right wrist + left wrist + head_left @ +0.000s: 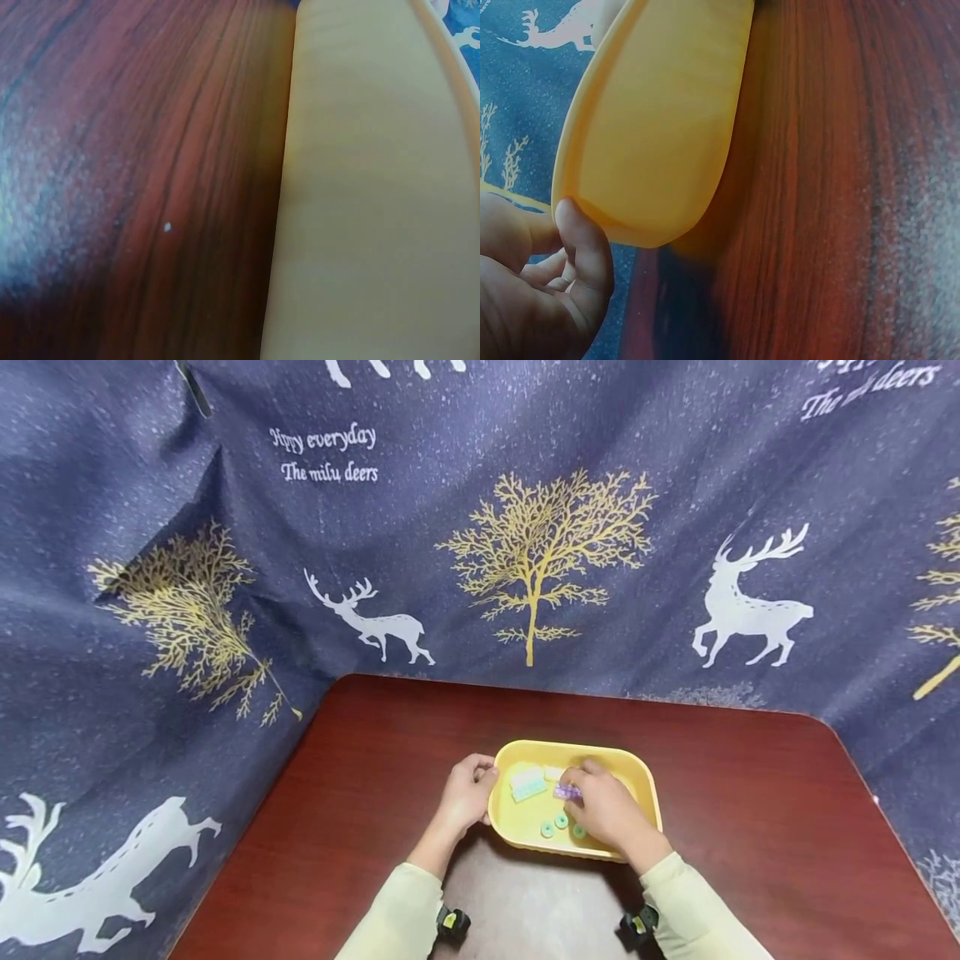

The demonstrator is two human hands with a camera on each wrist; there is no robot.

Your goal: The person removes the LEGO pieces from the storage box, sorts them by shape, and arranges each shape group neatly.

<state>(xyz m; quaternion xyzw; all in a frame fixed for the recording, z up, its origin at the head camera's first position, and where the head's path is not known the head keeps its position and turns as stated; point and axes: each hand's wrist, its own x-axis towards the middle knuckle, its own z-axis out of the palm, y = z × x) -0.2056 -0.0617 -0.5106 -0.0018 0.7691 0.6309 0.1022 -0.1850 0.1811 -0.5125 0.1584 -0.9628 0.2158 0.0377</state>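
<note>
A yellow plastic bin (517,829) stands on the table. At its left end my left hand (467,789) pinches the rim; the left wrist view shows these fingers (585,247) at the corner of the bin's wall (652,135). My right hand (606,803) reaches inside, its thumb and fingers around a purple studded building block (567,792). Left of that block lies a pale green block (529,785), with a cream block (553,773) near the back wall. Small green rings (561,821) lie toward the front. In the right wrist view the bin's wall (375,187) hides the right hand.
The bin rests on a reddish-brown wooden table (390,735) with a glossy patch in front. A dark blue cloth (480,635) printed with deer and trees hangs behind and to the left. Both wrists wear small black devices (453,923).
</note>
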